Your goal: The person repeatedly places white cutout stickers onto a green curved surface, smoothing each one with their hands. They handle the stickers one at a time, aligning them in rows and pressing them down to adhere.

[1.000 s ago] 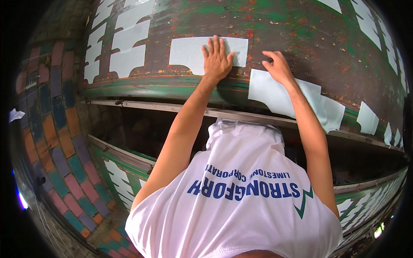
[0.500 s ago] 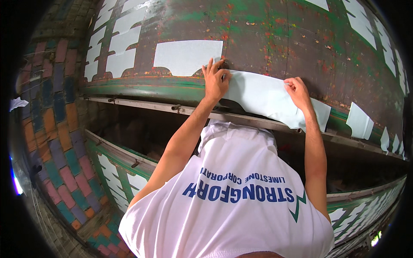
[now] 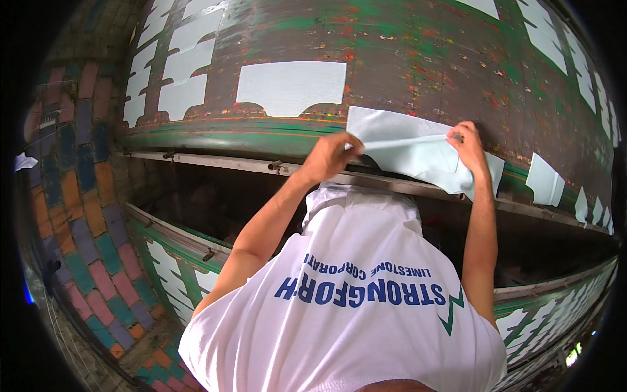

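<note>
A thin white cut panel, which looks like cloth, is stretched between my hands, its upper edge [image 3: 408,140] lifted and drawn toward me. My left hand [image 3: 333,157] is closed on its left end, slightly blurred. My right hand [image 3: 469,149] pinches the edge farther right. Under and behind it another white panel [image 3: 382,123] lies on the table, its lower part hidden. To the left, a flat white panel [image 3: 290,85] with curved cutouts at its lower corners lies on the table.
The long brown and green table [image 3: 392,65] is spotted with red paint. More white panels [image 3: 183,98] lie in rows at left and right. A metal rail [image 3: 222,160] with short pegs runs along the near edge. Behind me stands another table [image 3: 160,245]; coloured bricks [image 3: 98,248] pave the left.
My left hand has moved down toward me, pulling the panel's left end off the table and uncovering the panel beneath. My right hand has shifted slightly right.
</note>
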A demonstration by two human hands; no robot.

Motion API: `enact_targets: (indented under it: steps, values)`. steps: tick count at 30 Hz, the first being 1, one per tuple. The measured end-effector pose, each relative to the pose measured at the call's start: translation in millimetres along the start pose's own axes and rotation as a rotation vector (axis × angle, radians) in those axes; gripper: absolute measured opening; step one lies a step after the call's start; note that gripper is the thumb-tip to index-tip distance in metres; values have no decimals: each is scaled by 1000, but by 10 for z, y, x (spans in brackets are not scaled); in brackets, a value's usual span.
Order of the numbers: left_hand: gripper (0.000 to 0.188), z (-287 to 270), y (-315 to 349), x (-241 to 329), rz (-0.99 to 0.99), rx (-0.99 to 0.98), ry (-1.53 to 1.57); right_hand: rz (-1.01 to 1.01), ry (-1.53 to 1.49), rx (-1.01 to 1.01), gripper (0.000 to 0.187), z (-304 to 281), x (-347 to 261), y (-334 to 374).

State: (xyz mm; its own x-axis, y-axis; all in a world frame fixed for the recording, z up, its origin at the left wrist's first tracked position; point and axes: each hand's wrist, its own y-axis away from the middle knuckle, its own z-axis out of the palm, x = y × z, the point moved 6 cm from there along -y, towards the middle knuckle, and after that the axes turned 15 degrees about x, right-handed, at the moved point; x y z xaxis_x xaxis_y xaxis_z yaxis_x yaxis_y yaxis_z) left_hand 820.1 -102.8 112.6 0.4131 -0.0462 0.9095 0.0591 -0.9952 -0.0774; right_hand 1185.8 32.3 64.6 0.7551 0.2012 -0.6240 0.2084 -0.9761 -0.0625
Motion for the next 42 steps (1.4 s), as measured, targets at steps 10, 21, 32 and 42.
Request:
enact_targets:
  steps: [10, 21, 32, 42]
  values:
    - [30, -1214, -337, 195, 168, 259, 176, 206, -575, -156, 6, 178, -780, -456]
    - [20, -2575, -1565, -1289, 92, 640, -112, 34, -514, -129, 35, 1678, -2072, -1767]
    - [26, -2895, -2316, -2117, 140, 537, -324, 136, -372, -17, 57, 2248, -2292, -2315]
    - [32, -2831, -2484, -2251, 255, 458, -663, 146, -211, -77, 73, 2374, -2230, -2482]
